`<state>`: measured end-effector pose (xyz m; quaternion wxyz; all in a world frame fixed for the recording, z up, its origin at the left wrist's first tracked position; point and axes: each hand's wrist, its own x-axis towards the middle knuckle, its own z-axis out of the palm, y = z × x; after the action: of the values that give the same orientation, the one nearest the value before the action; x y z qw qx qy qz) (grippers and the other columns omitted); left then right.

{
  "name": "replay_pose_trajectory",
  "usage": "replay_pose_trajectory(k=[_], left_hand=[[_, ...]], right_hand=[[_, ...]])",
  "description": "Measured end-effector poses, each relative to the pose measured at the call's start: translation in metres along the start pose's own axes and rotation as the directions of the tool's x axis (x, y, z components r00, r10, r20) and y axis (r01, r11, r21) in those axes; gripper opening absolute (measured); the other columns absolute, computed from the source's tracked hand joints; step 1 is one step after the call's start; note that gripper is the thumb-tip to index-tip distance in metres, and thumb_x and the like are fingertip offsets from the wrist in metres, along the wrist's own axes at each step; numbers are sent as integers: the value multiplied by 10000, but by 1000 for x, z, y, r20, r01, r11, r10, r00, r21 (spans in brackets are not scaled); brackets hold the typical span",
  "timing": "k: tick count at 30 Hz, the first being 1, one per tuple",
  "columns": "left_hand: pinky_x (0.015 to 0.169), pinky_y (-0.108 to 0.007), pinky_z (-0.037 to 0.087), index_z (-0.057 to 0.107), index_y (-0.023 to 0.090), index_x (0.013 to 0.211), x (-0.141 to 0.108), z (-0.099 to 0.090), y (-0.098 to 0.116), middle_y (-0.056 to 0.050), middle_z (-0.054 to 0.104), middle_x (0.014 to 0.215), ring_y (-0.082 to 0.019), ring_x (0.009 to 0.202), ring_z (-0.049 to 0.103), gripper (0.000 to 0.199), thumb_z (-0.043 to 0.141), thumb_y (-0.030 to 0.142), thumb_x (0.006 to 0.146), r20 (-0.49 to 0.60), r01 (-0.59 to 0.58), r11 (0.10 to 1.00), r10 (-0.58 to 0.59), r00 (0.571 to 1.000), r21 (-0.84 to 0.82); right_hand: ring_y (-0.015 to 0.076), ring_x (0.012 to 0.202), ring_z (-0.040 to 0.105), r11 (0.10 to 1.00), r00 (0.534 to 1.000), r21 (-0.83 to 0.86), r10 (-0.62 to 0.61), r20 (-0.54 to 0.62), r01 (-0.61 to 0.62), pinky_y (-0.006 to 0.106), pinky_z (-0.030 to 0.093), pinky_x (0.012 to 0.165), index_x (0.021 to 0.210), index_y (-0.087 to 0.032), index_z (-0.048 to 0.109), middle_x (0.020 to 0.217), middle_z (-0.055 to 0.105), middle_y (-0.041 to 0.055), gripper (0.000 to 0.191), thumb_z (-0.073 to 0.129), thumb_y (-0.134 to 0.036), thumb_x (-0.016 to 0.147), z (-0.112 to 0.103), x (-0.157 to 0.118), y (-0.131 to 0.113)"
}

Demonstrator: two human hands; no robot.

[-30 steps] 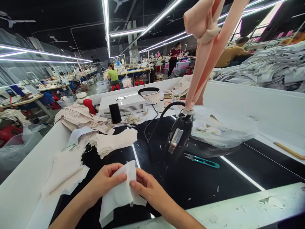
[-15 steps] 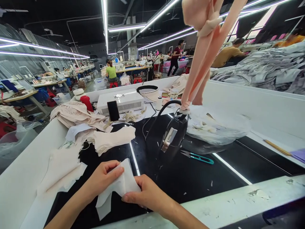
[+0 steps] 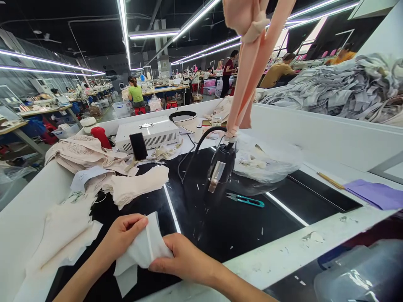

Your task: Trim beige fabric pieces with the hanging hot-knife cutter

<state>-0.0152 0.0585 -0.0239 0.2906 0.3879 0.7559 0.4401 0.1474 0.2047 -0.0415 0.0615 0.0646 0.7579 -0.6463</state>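
A small white fabric piece (image 3: 145, 248) is stretched between my two hands above the black table surface (image 3: 248, 230). My left hand (image 3: 127, 235) pinches its upper left edge between thumb and fingers. The lower right side is gripped by my right hand (image 3: 181, 256), thumb on top. A loose flap hangs below my left hand. Beyond my hands, a black device with a metal plate (image 3: 217, 174) hangs from knotted peach fabric strips (image 3: 247, 79). Teal thread snips (image 3: 247, 200) lie to its right. Stacked cream fabric pieces (image 3: 138, 184) rest behind my left hand.
A white box unit (image 3: 147, 134), a phone (image 3: 138, 146) and a red cone (image 3: 100, 137) stand at the back. Cream cloth (image 3: 78, 153) covers the left side. A clear plastic bag (image 3: 267, 163) and purple sheets (image 3: 374, 193) lie right. People sit and stand farther off.
The view has turned slightly right, so the table and background appear shifted left. Both hands still hold the white fabric, which now looks flatter, with a pale strip showing across it.
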Motion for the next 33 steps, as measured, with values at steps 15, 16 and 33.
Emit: replay_pose_trajectory(k=[15,16,33], left_hand=[[614,-309,478,636,165,1067,-16,48,-11,-47,685,813,-194,680,650,327,345,311,1102,325,-569,164,681,656,806],[632,-316,490,630,166,1075,-17,50,-14,-49,685,824,-197,696,653,305,354,294,1099,322,-556,162,671,668,815],[982,-449,555,627,141,1160,-32,49,-12,-84,709,1051,-232,975,693,214,442,178,1060,246,-586,311,690,681,749]], right_hand=[[292,1229,595,512,879,-858,-394,-269,-33,466,503,1012,1303,-129,639,1278,676,166,499,420,82,907,-57,31,11],[297,1277,569,487,873,-873,-410,-262,-33,470,495,1032,1304,-125,636,1314,660,172,508,422,94,899,-56,29,11],[179,1018,663,240,605,-939,-795,-43,249,335,543,902,1201,-183,660,1087,747,61,286,468,-82,1015,-28,-31,-1]])
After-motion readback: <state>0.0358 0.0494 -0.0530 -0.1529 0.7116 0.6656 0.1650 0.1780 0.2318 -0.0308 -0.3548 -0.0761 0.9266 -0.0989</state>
